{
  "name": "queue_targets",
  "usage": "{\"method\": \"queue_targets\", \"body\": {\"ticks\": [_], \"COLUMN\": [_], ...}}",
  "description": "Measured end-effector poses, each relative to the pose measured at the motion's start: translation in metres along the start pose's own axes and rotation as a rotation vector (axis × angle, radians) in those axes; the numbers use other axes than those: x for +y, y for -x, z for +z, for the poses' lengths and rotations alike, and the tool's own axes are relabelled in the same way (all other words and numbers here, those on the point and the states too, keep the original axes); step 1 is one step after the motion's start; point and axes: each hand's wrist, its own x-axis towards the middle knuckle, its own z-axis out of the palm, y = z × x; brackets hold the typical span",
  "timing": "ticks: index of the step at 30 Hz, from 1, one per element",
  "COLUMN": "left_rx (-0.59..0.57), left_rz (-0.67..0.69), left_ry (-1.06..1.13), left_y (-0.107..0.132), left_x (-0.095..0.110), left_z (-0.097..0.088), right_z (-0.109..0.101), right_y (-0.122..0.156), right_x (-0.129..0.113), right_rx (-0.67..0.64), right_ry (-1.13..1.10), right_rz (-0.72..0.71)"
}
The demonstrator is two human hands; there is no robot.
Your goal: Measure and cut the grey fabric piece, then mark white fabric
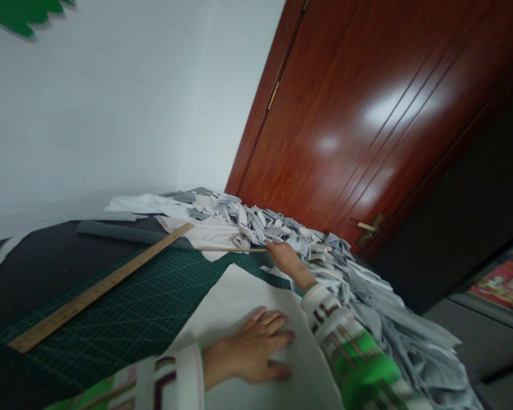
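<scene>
My left hand (256, 347) lies flat with spread fingers on a piece of white cloth (235, 290). Farther forward, my right hand (284, 259) is closed on one end of a thin wooden strip (231, 249), which points left and looks like a ruler seen edge-on. Under the cloth is a green cutting mat (145, 290) with a grid. A long wooden ruler (102, 287) rests slantwise across the mat, left of both hands. Beyond the strip lies a crumpled pale cloth (216, 230).
Grey and white fabric scraps (290, 228) are heaped along the back and right of the dark table (38, 262). A dark grey roll or folded strip (119, 230) lies behind the long ruler. A white wall (111, 102) and a reddish wooden door (325, 125) stand behind.
</scene>
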Motion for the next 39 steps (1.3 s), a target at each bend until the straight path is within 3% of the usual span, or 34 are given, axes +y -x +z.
{"method": "queue_targets", "body": {"ticks": [4, 8, 11, 16, 19, 22, 26, 31, 39], "left_rx": [-0.042, -0.068, -0.073, -0.075, -0.082, -0.081, -0.077, -0.083, -0.086], "left_rz": [-0.136, -0.164, -0.166, -0.161, -0.159, -0.157, -0.149, -0.156, -0.161], "left_ry": [-0.052, -0.081, -0.099, -0.126, -0.14, -0.155, -0.175, -0.187, -0.178], "left_y": [-0.002, -0.003, -0.003, -0.006, -0.007, -0.007, -0.007, -0.007, -0.006], "left_x": [-0.001, -0.001, -0.001, -0.001, 0.0, 0.0, -0.001, -0.004, -0.003], "left_z": [-0.014, -0.021, -0.021, -0.022, -0.023, -0.022, -0.019, -0.018, -0.019], "right_z": [-0.021, -0.029, -0.017, 0.02, 0.033, 0.031, 0.021, 0.02, 0.045], "right_y": [0.012, 0.039, 0.071, 0.132, 0.155, 0.165, 0.162, 0.127, 0.064], "right_x": [0.007, 0.022, 0.03, 0.03, 0.033, 0.038, 0.048, 0.068, 0.066], "right_rx": [0.126, 0.131, 0.008, -0.252, -0.287, -0.287, -0.272, -0.212, -0.418], "right_ry": [-0.058, -0.22, -0.412, -0.705, -0.771, -0.788, -0.734, -0.569, -0.546], "right_rz": [0.109, 0.243, 0.261, 0.238, 0.214, 0.154, 0.132, 0.326, 0.537]}}
